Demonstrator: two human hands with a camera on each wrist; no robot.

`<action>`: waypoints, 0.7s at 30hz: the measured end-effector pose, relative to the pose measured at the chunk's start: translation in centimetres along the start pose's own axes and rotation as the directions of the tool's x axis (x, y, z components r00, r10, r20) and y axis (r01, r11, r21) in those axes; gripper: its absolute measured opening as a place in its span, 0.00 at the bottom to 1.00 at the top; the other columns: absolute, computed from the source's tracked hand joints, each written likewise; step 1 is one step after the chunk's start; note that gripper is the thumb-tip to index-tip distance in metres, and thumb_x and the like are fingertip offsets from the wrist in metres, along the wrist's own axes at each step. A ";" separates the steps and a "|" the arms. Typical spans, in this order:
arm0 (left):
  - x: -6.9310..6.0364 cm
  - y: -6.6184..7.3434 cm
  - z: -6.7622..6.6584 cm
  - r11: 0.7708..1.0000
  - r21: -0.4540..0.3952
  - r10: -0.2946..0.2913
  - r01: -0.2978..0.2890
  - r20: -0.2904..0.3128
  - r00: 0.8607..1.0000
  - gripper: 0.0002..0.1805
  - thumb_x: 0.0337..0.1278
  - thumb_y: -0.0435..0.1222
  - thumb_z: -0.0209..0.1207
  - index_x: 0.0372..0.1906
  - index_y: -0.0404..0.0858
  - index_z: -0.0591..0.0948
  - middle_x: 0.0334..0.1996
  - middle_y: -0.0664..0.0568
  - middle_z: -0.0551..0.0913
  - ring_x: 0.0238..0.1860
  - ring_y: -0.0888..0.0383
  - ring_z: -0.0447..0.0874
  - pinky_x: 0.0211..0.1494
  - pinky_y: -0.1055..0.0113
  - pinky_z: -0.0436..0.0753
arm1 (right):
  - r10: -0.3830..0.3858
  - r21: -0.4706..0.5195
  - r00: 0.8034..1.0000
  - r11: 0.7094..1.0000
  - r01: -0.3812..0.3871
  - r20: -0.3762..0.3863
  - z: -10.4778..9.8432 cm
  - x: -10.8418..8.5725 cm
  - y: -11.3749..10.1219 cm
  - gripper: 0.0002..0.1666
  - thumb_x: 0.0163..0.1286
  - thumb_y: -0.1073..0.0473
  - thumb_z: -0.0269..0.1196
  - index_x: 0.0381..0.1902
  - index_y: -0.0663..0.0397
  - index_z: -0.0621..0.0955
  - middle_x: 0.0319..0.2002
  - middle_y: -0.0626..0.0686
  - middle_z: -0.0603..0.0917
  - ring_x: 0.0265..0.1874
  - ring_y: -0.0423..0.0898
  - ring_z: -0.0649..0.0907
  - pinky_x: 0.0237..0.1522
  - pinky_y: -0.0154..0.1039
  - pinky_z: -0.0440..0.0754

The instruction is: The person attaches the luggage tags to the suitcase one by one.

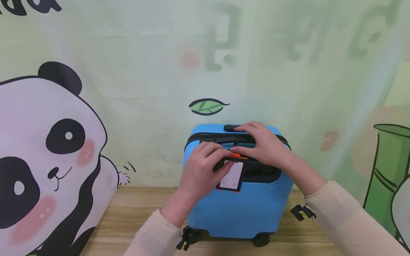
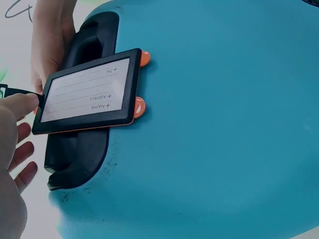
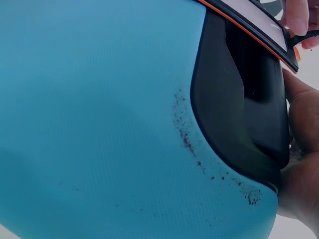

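Note:
A blue suitcase (image 1: 237,209) stands upright with a black luggage tag (image 2: 89,92) hanging in front of its black recessed panel (image 1: 262,172). The tag has orange edges and a white card with printed lines for name, address and telephone. My left hand (image 1: 203,169) pinches the tag's black strap end, the thumb (image 2: 22,103) lying on it. My right hand (image 1: 266,144) rests over the suitcase's top edge, fingers spread by the black top handle (image 1: 230,128), thumb reaching down near the tag's orange end. In the right wrist view its fingertips are hidden behind the panel.
The suitcase's black wheels (image 1: 261,240) stand on a wood-grain surface (image 1: 134,209). Close behind is a pale green backdrop (image 1: 144,71), printed with a panda and a leaf. Small black devices hang below both sleeves.

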State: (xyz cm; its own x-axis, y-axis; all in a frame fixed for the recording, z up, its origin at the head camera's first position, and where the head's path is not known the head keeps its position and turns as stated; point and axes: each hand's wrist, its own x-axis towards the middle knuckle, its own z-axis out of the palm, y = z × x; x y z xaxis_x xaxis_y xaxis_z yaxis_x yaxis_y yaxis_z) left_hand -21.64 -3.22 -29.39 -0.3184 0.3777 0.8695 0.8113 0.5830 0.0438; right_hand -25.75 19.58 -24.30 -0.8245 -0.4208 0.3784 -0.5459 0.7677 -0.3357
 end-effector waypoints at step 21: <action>-0.1 0.1 0.6 0.999 0.037 0.019 -0.019 0.012 1.000 0.08 0.62 0.35 0.76 0.44 0.42 0.90 0.41 0.52 0.92 0.46 0.54 0.84 0.53 0.60 0.84 | -0.012 0.001 0.998 1.000 0.012 0.055 -0.2 0.6 0.2 0.31 0.73 0.48 0.72 0.68 0.57 0.82 0.67 0.61 0.82 0.66 0.61 0.79 0.67 0.62 0.77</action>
State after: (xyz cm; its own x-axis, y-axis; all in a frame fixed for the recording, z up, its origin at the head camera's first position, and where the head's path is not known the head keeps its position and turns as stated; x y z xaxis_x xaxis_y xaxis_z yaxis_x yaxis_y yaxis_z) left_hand -21.83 -2.79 -29.81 -0.3089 0.3970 0.8643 0.7985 0.6019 0.0089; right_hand -26.34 19.54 -23.92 -0.8251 -0.4558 0.3338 -0.5554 0.7624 -0.3320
